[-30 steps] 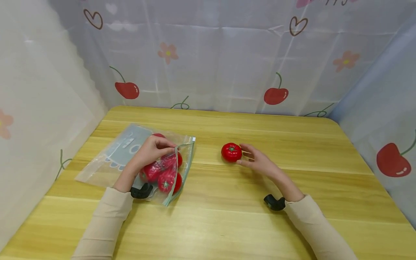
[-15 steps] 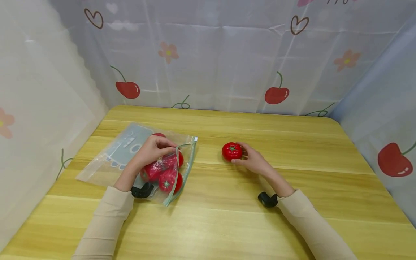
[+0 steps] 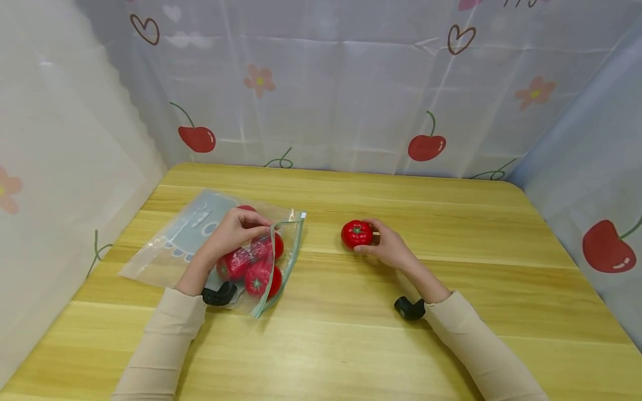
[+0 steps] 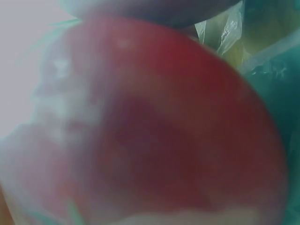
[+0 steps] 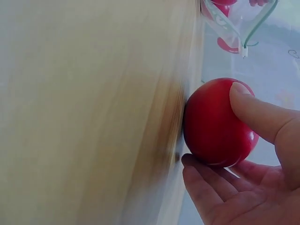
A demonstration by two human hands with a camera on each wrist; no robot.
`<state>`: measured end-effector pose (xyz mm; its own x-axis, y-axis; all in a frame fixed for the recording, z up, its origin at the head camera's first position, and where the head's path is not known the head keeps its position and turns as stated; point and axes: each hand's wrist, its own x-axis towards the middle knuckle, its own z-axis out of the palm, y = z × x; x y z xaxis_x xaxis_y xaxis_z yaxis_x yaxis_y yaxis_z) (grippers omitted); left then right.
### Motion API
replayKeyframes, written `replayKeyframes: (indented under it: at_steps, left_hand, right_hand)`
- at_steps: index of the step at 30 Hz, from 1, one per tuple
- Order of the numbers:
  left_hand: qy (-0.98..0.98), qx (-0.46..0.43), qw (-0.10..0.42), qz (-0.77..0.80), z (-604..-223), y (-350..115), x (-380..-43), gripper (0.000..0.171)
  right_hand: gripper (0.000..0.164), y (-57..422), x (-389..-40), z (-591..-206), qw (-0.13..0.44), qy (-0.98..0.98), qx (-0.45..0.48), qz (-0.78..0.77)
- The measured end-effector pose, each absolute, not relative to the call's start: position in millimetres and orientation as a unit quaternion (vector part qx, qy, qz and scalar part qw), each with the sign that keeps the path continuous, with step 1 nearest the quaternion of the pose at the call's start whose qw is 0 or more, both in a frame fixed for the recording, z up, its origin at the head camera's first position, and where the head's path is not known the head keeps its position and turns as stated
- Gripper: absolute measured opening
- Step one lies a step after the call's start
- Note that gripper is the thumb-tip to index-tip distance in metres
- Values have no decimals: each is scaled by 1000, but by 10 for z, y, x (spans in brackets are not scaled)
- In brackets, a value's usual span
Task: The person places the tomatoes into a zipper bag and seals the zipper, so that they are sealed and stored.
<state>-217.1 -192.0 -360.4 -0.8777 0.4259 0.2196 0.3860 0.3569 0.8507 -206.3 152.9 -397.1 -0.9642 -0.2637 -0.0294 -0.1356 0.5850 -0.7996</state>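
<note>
A clear zip bag with a green-edged mouth lies on the left of the table, several red tomatoes inside it. My left hand rests over the bag and pinches the upper edge of its mouth, which gapes toward the right. Filling the left wrist view is a blurred tomato behind the plastic. Right of the bag, a single glossy tomato with a green top is gripped by my right hand. In the right wrist view the thumb presses one side of this tomato and the fingers curl round the other.
The wooden table extends around both arms. A pale curtain printed with cherries, flowers and hearts stands along its back and sides. Black wrist cameras sit under both wrists, the left one against the bag.
My right hand has moved left to the loose tomato and closed its thumb and fingers on it. The left hand keeps its pinch on the bag's edge.
</note>
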Motion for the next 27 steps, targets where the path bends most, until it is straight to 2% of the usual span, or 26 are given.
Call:
replayKeyframes:
  at_steps: [5,27]
  left_hand:
    - [825,252,19,505,-3447,-1875,-2054,9]
    - [827,239,35,508,-3430,-1875,-2051,10]
  right_hand:
    - [65,1510,-2052,-3977,70,883,-111,-450]
    - [63,1397,-2000,-3989,83,834,-136,-529]
